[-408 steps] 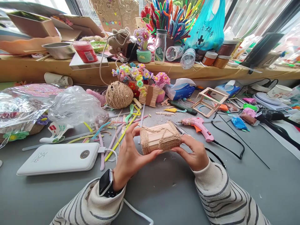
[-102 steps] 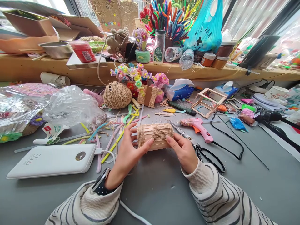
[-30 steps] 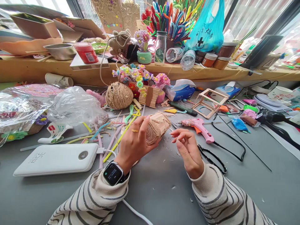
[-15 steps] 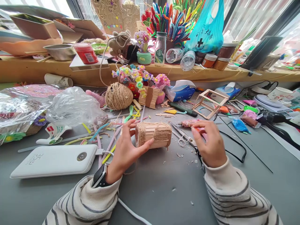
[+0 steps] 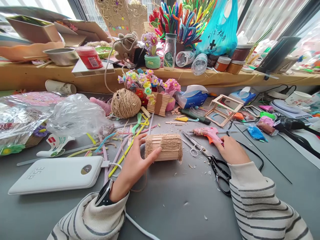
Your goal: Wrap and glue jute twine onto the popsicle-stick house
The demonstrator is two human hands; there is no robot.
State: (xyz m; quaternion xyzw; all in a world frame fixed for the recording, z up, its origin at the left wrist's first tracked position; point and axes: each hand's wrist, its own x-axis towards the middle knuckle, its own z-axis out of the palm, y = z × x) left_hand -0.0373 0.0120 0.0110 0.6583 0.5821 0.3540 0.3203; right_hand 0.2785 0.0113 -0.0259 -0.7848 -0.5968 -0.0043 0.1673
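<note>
My left hand grips a small cylinder of wooden sticks wound with jute twine, which lies on its side on the grey table. My right hand is closed round the handle of the pink glue gun, to the right of the cylinder. Small silver scissors and larger black-handled scissors lie between the cylinder and my right hand.
A ball of jute twine and pipe-cleaner flowers stand behind the cylinder. A white power bank lies at the left, with plastic bags beyond it. Loose pipe cleaners, a wooden stick frame and a crowded wooden shelf fill the back.
My right hand left the cylinder, reached right over the scissors and took the pink glue gun's handle. My left hand turned the cylinder on its side and lowered it to the table.
</note>
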